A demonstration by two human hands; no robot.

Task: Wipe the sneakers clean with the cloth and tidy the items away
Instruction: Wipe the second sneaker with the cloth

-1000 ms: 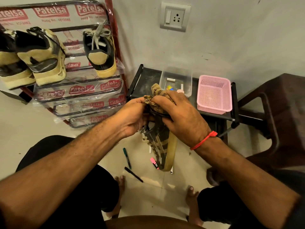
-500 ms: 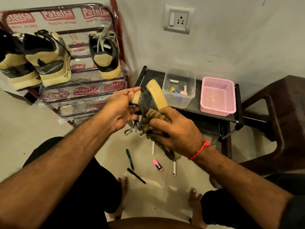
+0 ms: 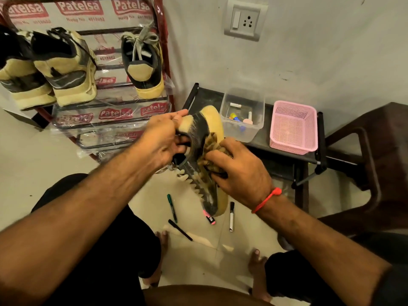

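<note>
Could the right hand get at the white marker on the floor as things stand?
Probably not yet. The right hand grips the cloth against the sneaker, which hangs partly over the white marker. Otherwise the floor around the marker looks open.

From my remote view, the cloth (image 3: 215, 149) is mostly covered by my right hand (image 3: 239, 173), and my left hand (image 3: 164, 140) hides the collar of the held sneaker (image 3: 198, 138) — its toe in turn masks part of the pink highlighter (image 3: 209, 218) on the floor. The leftmost sneaker (image 3: 13, 69) on the rack (image 3: 110, 117) is cut off by the left edge, and the dark chair (image 3: 375, 151) by the right edge. The small items in the clear box (image 3: 242, 117) are too small for me to identify — only a blue-and-yellow piece and pale sticks read.
</note>
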